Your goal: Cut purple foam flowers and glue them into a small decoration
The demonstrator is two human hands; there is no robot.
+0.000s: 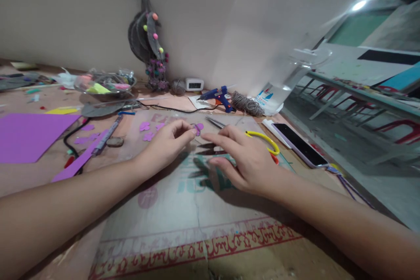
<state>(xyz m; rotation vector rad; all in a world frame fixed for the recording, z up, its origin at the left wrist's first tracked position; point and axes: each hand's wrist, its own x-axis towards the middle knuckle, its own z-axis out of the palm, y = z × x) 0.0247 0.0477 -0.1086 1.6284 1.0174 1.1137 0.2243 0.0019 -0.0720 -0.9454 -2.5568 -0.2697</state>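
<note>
Between the thumb and forefinger of my left hand [172, 141] is a small purple flower cut-out [198, 127], its details blurred. My right hand [247, 157] hovers just right of it with fingers apart, and I see nothing in its grasp. Partly hidden beneath that hand lie scissors with a yellow handle [267, 139] and dark scissor blades [210, 149]. More purple flower cut-outs [148, 136] rest on the clear sheet [154, 218], just beyond my left hand.
Purple sheet [36, 138], pen [110, 133] and small stone [115, 141] lie left. Behind are a cluttered bowl [108, 95], grey hanging ornament [144, 35], small clock [194, 84], blue glue gun [218, 97] and grey yarn [247, 104]. A phone [298, 144] lies near the right table edge.
</note>
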